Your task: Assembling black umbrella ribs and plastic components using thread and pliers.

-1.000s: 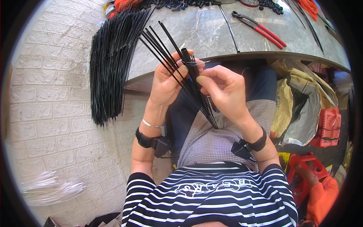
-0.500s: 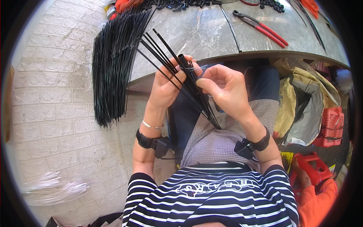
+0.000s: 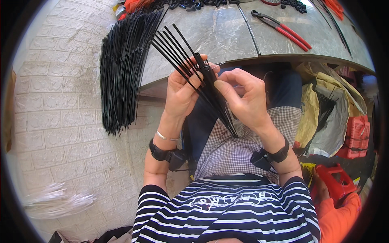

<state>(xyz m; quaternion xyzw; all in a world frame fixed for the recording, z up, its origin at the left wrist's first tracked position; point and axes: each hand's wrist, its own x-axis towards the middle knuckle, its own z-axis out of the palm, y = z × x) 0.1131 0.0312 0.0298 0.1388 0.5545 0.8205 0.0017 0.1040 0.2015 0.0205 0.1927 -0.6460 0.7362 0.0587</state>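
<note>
My left hand (image 3: 182,91) is closed round a bundle of thin black rods (image 3: 216,105), which tilts over my lap. The rods fan apart at the upper left and draw together at the lower end. A thicker black tube (image 3: 197,56) rises among them, its end facing up. Fine pale wire or thread (image 3: 211,66) crosses the bundle just below the tube's end. Against the right side of the bundle is my right hand (image 3: 246,95), thumb and forefinger pinched; what lies between the fingertips is too small to make out.
A thick heap of black rods (image 3: 123,77) hangs over the left table edge. Red-handled pliers (image 3: 283,30) lie on the grey marbled table (image 3: 219,36), with small black parts (image 3: 293,5) behind. At right are an open sack (image 3: 310,117), a red stool (image 3: 334,178) and a person's orange sleeve (image 3: 340,220).
The bundle has shifted slightly, its upper rods now spread more evenly in a fan. Both hands have moved a little to the right with it, the right still pinching at its side.
</note>
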